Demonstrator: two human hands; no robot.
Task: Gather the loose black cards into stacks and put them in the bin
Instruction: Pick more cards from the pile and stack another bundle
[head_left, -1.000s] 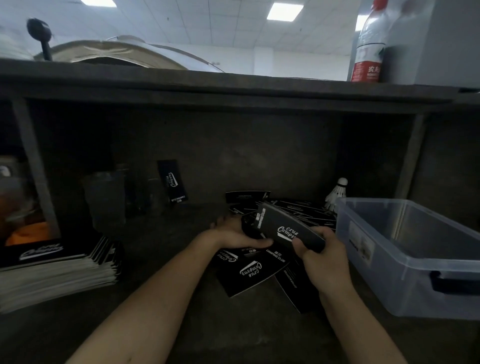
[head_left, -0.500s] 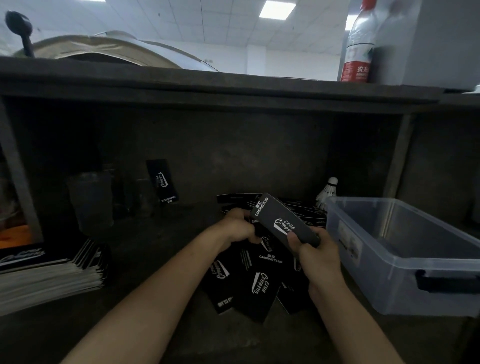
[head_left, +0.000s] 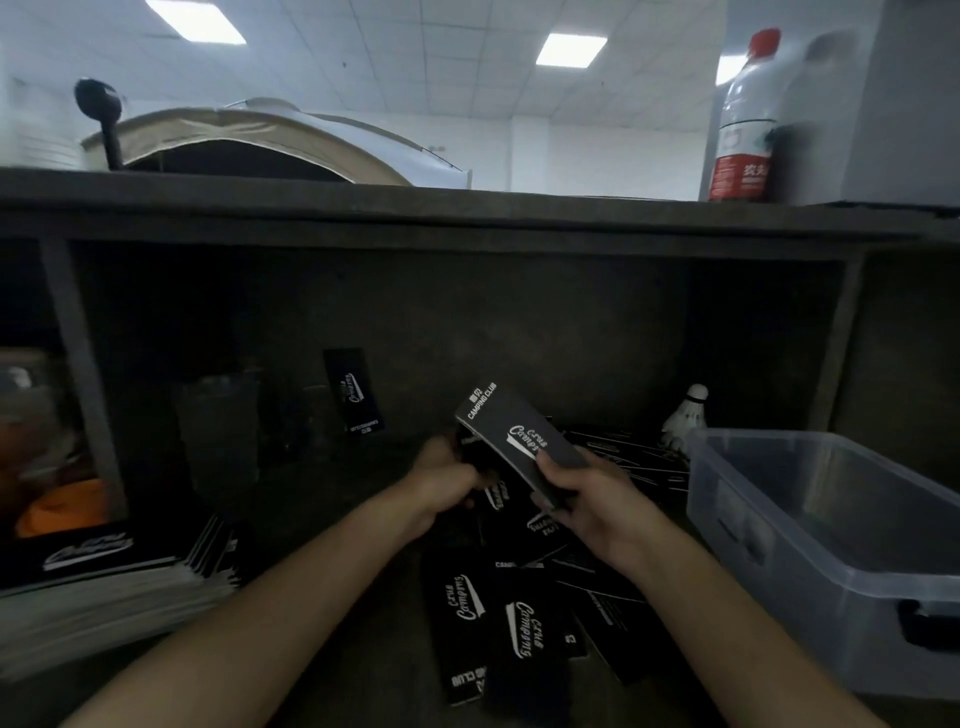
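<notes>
A stack of black cards (head_left: 511, 439) with white "Camping Club" print is tilted up in the middle of the shelf. My right hand (head_left: 587, 499) grips its lower end, thumb on top. My left hand (head_left: 447, 480) is curled around the stack's left edge. Loose black cards (head_left: 514, 623) lie scattered on the shelf under both hands, and more cards (head_left: 634, 457) lie behind them. One single card (head_left: 354, 389) leans upright against the back wall. The clear plastic bin (head_left: 810, 525) stands at the right with nothing visible inside.
A pile of booklets (head_left: 104, 587) lies at the left. A shuttlecock (head_left: 688, 415) stands behind the bin. Glass jars (head_left: 218, 426) sit at the back left. A bottle (head_left: 743, 119) stands on the top board (head_left: 415, 213) overhead.
Both hands have lifted the stack and tilted it more upright. The view has swung down and left, showing more loose cards near me.
</notes>
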